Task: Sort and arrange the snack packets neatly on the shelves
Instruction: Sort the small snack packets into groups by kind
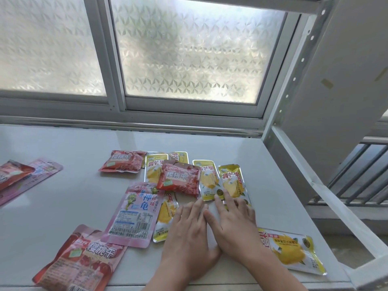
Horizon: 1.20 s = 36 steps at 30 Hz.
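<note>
Both hands lie flat on the white shelf [63, 206], side by side and touching along the thumbs, fingers straight, gripping nothing. The right hand [235, 223] has its fingers slightly spread, the tips resting on the lower end of an upright yellow packet [231, 179]. The left hand [189, 234] keeps its fingers together; its outer edge overlaps a tilted yellow packet [164, 215], and its fingertips reach close to a middle yellow packet [207, 183].

Just beyond the fingers a red packet [178, 179] lies on top of other yellow ones. A pink packet [134, 213] lies to the left of the left hand, its lower corner overlapping a large red packet [81, 261] at the near edge. A sideways yellow packet [294, 250] lies beside the right wrist. More red and pink packets sit at the far left. A frosted window [189, 49] stands behind the shelf.
</note>
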### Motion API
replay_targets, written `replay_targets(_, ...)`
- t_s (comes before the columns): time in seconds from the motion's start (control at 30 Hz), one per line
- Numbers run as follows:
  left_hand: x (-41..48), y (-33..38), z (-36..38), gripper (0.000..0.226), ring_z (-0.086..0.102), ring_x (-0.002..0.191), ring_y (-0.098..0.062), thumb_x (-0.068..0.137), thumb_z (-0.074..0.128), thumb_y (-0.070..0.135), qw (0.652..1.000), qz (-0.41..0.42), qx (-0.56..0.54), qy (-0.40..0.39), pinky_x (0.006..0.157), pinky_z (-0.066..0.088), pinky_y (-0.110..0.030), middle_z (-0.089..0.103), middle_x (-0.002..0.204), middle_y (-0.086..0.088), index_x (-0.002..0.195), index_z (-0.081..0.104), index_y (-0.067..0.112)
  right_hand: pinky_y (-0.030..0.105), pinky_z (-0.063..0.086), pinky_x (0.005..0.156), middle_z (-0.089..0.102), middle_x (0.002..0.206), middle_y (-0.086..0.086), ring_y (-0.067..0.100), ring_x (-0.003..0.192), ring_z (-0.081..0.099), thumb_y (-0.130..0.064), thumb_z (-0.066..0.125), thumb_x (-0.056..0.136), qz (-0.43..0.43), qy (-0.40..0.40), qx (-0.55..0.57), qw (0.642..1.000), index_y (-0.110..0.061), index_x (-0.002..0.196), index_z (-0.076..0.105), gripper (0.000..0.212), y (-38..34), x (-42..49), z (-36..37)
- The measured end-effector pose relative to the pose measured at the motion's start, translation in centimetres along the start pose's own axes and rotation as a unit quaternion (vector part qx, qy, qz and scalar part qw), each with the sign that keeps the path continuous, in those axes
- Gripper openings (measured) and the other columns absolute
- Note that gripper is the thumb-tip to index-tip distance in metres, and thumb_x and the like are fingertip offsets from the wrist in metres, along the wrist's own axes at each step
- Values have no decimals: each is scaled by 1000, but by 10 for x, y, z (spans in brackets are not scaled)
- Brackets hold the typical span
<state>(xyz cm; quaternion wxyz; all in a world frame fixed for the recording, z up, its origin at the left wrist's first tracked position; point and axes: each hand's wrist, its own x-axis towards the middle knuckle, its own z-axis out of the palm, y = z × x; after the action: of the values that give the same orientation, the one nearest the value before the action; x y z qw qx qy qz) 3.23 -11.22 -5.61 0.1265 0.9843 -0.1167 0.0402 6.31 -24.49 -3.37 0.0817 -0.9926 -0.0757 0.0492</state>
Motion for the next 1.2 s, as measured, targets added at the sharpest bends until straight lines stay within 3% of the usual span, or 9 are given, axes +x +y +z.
replay_targets(0.27,-1,2,-1,93,56,120,-25,75,41,81,999,-19,21,25,109,35,-41,59,132,-7,130,60,8,47,3,117,-2,163,-5,29,147,1,-71,7,90,18,-13,3,1000,-30,155,10,76,-4,66,0)
replay_targets(0.43,1,0,4,90,53,122,-26,76,37,84,998,-7,15,52,108,29,-40,57,134,-5,128,62,13,50,7,115,4,163,-1,31,145,7,-69,9,92,12,5,-4,1000,-29,155,13,74,-10,108,-2)
replay_targets(0.5,1,1,7,88,55,119,-26,76,38,84,998,-5,20,65,107,35,-41,59,132,-5,123,64,15,47,11,113,13,162,1,29,143,14,-65,14,95,7,56,-3,998,-30,153,20,68,-8,109,-3)
replay_targets(0.6,0,-1,7,80,57,116,-25,80,40,79,996,-2,18,92,103,46,-44,60,130,-5,122,64,15,43,24,102,42,147,3,26,130,33,-57,18,93,2,165,-20,986,-23,138,49,64,1,95,6)
replay_targets(0.73,-1,-1,5,48,55,118,-24,86,48,50,989,32,-23,143,105,36,-37,58,130,-4,118,63,17,41,42,79,67,108,6,29,100,57,-49,29,89,5,254,-2,967,-14,105,68,55,11,83,18)
replay_targets(0.83,17,-2,2,37,53,120,-21,86,46,20,972,48,-101,208,106,31,-29,60,129,-5,119,62,14,41,39,93,58,132,8,28,120,50,-51,27,91,30,195,6,980,-12,119,62,60,7,84,12)
replay_targets(0.93,64,2,-10,55,47,130,-26,84,34,8,978,59,-56,191,112,29,-32,52,140,-11,136,50,5,40,27,108,39,151,7,25,135,34,-54,0,79,42,161,16,986,-14,136,50,86,9,83,7)
replay_targets(1.03,114,-3,-13,60,15,147,-23,95,35,14,995,29,32,89,121,8,-38,21,159,-5,153,18,12,45,13,116,27,157,7,25,141,22,-53,-7,71,43,141,-4,989,-17,144,39,93,9,87,10)
replay_targets(1.2,137,-28,7,53,14,148,-20,103,17,37,993,-47,91,51,121,2,-43,27,159,2,154,21,21,49,-6,118,6,163,6,22,149,0,-55,14,97,52,73,4,996,-16,154,17,69,11,92,13)
